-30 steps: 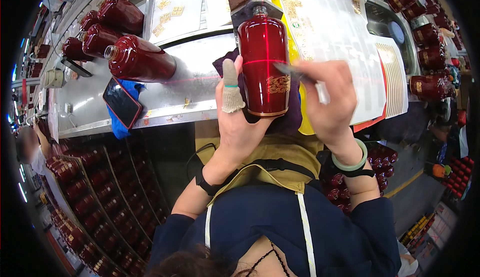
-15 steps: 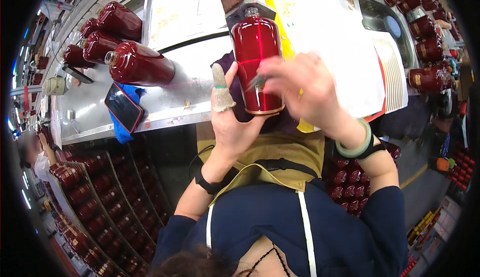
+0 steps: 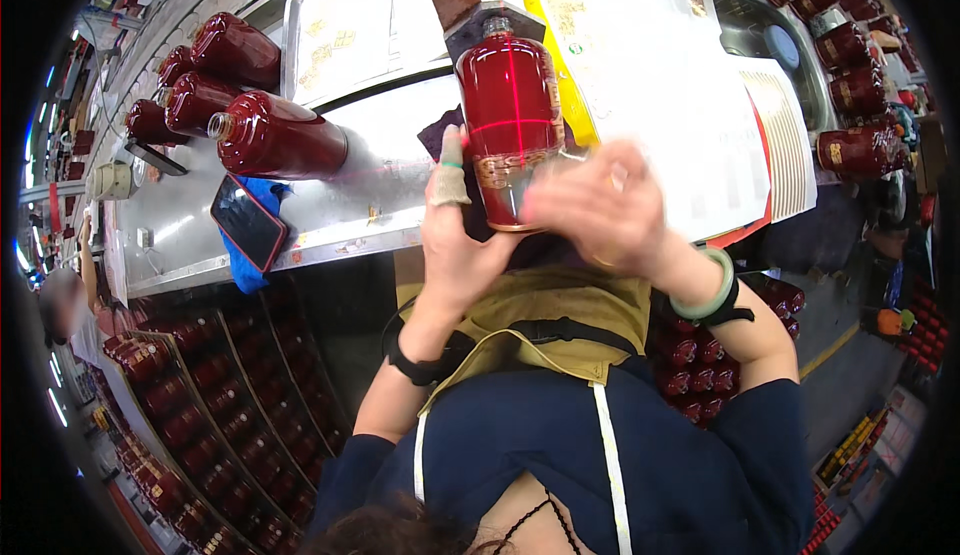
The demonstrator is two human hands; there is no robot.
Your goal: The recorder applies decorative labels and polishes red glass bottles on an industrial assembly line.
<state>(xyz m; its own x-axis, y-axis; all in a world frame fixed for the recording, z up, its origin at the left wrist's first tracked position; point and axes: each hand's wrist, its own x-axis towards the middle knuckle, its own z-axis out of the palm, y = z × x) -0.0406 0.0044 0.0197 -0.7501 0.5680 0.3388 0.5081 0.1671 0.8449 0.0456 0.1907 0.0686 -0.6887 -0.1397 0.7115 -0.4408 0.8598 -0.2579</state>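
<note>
A glossy dark red bottle lies in front of me, neck pointing away, with red light lines crossing on it. Gold decoration shows across its lower part, above a pale shiny patch. My left hand grips the bottle's lower left side, thumb by the base and forefinger along the side. That forefinger wears a pale cloth finger cover. Over the bottle's lower right side is my right hand, smeared by motion. Whether it holds anything is unclear. A dark cloth lies under the bottle.
Several red bottles lie at the left, near a phone on a blue cloth. White sheets with gold prints cover the right side, beside a metal basin. A metal tray sits at the far left.
The bottle has turned, bringing gold decoration to its upper face. My right hand has moved slightly down; the dark tool seen in it earlier is no longer distinct.
</note>
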